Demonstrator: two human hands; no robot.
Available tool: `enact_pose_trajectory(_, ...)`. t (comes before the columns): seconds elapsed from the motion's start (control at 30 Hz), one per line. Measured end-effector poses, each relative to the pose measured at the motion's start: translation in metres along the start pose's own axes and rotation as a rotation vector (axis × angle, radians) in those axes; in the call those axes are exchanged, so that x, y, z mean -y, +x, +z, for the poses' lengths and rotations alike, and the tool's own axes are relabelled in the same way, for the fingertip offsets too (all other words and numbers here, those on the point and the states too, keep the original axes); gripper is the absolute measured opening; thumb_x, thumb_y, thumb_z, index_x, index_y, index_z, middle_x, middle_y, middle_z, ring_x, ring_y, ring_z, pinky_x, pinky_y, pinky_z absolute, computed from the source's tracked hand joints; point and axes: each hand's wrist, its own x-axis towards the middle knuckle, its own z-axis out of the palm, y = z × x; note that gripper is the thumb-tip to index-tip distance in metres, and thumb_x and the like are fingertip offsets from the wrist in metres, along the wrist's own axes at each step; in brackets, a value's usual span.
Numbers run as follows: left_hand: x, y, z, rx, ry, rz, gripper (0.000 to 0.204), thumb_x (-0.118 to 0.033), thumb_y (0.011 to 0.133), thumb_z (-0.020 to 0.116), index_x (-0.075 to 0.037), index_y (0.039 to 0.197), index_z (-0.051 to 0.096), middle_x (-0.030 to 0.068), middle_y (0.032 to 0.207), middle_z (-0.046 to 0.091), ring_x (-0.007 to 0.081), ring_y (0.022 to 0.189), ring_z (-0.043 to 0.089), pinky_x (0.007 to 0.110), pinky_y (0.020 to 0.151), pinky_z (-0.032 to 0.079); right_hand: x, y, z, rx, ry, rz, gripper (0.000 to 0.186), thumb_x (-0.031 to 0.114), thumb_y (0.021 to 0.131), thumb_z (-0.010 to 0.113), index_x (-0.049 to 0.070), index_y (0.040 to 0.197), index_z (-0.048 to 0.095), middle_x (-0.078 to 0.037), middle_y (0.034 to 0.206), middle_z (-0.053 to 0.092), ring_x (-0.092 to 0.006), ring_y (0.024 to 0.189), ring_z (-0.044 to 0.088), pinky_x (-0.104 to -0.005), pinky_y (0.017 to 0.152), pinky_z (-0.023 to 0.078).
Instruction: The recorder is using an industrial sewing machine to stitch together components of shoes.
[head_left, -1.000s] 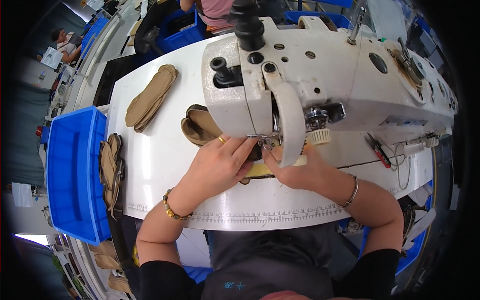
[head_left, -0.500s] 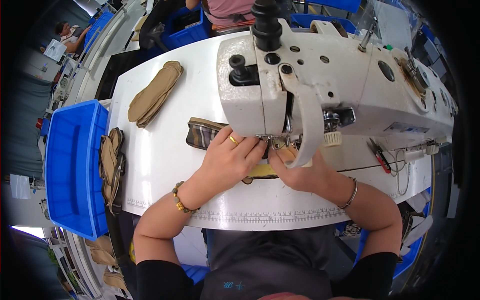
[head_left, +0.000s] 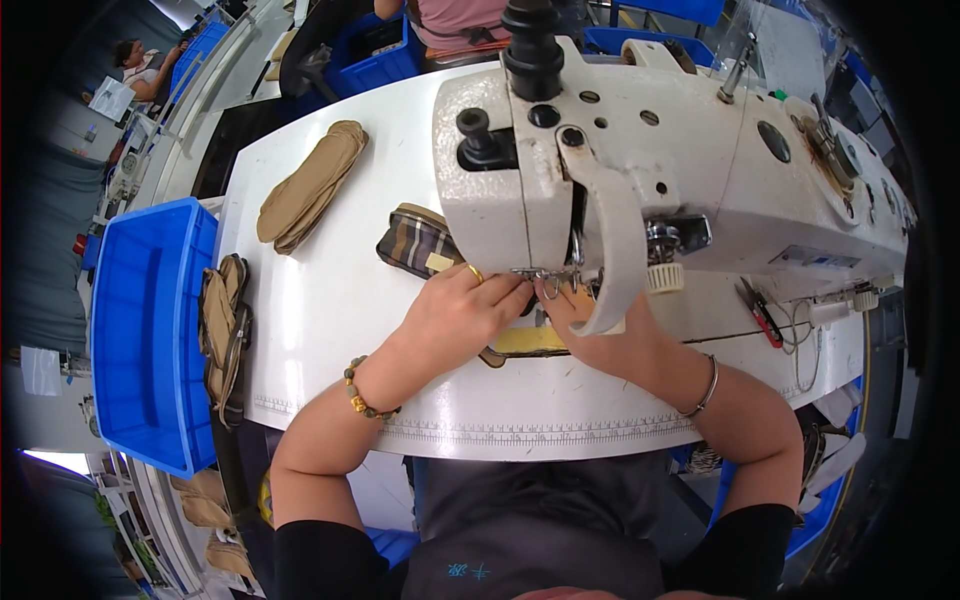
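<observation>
Though crowded on the right by the bulky sewing machine [head_left: 700, 170], leaves bare room leftward across the white table [head_left: 330, 330], out to the blue bin [head_left: 150, 215] hanging at the far left edge. Further back and left, well apart from both hands, a stack of tan pieces [head_left: 310, 185]. Nearer, a plaid piece [head_left: 415, 243], long axis running left to right, just beyond the left hand [head_left: 460, 315] and closer to it than to the right. Fingers of that hand bunched together at the presser foot [head_left: 545, 275]; cannot tell whether pinching or only pressing. Right hand [head_left: 590, 345] half hidden under the machine's curved guard, grip not visible. Between and beneath both hands, flat on the table, a yellow-tan piece [head_left: 528, 340], directly below the foot.
</observation>
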Motion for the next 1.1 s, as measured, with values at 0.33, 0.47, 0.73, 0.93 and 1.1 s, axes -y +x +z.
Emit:
enact_pose_trajectory(0.33, -0.004, 0.002, -0.003, 0.014, 0.049, 0.042, 0.031, -0.009, 0.074, 0.065, -0.002, 0.103, 0.071, 0.0069, 0.105, 0.071, 0.0191, 0.093, 0.065, 0.03, 0.08, 0.055, 0.009, 0.001, -0.009, -0.002, -0.016, 0.0, 0.008, 0.011, 0.085, 0.064, 0.004, 0.082, 0.068, -0.011, 0.068, 0.066, -0.0292, 0.062, 0.066, -0.0396, 0.058, 0.053)
enact_pose_trajectory(0.47, -0.008, 0.001, -0.003, 0.084, 0.129, 0.031, 0.036, -0.012, 0.074, 0.067, -0.011, 0.11, 0.071, -0.0012, 0.108, 0.07, 0.0185, 0.088, 0.065, 0.03, 0.072, 0.051, 0.011, -0.002, -0.008, -0.009, 0.015, 0.072, 0.007, 0.01, 0.083, 0.064, 0.005, 0.081, 0.067, -0.009, 0.07, 0.065, -0.0291, 0.061, 0.065, -0.0391, 0.056, 0.052)
enact_pose_trajectory(0.73, -0.014, 0.006, -0.002, 0.1, 0.11, 0.02, 0.033, -0.012, 0.074, 0.067, -0.007, 0.106, 0.072, 0.0044, 0.103, 0.07, 0.0214, 0.089, 0.066, 0.032, 0.073, 0.054, 0.006, -0.009, -0.013, -0.051, -0.145, -0.142, 0.012, 0.017, 0.076, 0.071, 0.006, 0.075, 0.066, -0.007, 0.066, 0.059, -0.0254, 0.056, 0.06, -0.0383, 0.053, 0.048)
enact_pose_trajectory(0.93, -0.013, 0.006, -0.007, 0.182, 0.095, -0.02, 0.032, -0.011, 0.073, 0.065, -0.004, 0.104, 0.072, 0.009, 0.096, 0.07, 0.0242, 0.091, 0.067, 0.034, 0.076, 0.056, 0.002, -0.005, -0.02, 0.115, -0.331, -0.188, 0.019, 0.021, 0.07, 0.073, 0.008, 0.061, 0.063, -0.008, 0.066, 0.057, -0.0238, 0.058, 0.062, -0.0377, 0.053, 0.048)
enact_pose_trajectory(1.1, -0.008, 0.005, -0.01, 0.16, 0.066, -0.012, 0.034, -0.011, 0.073, 0.066, -0.006, 0.106, 0.072, 0.0081, 0.098, 0.071, 0.0237, 0.09, 0.068, 0.034, 0.077, 0.056, 0.005, -0.004, -0.027, 0.21, -0.447, -0.256, 0.02, 0.021, 0.072, 0.071, 0.009, 0.058, 0.063, -0.007, 0.067, 0.058, -0.0233, 0.057, 0.062, -0.0373, 0.051, 0.048)
